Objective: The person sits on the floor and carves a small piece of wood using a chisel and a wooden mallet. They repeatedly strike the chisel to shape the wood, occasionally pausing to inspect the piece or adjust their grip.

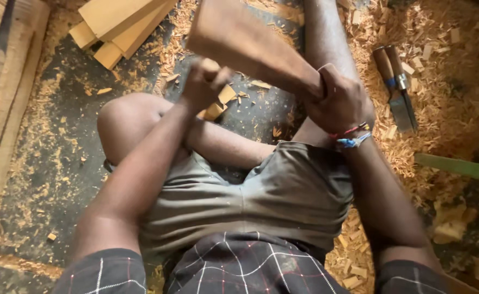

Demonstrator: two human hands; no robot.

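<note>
The broad brown wooden mallet, gripped by the right hand, rises over the left hand clutching a pale wood piece, chisels lying well aside among shavings.

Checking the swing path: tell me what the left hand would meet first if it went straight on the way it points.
Probably the wooden mallet: the left hand points up and right toward its head, with a small wood block beside it. Depth is unclear.
</note>
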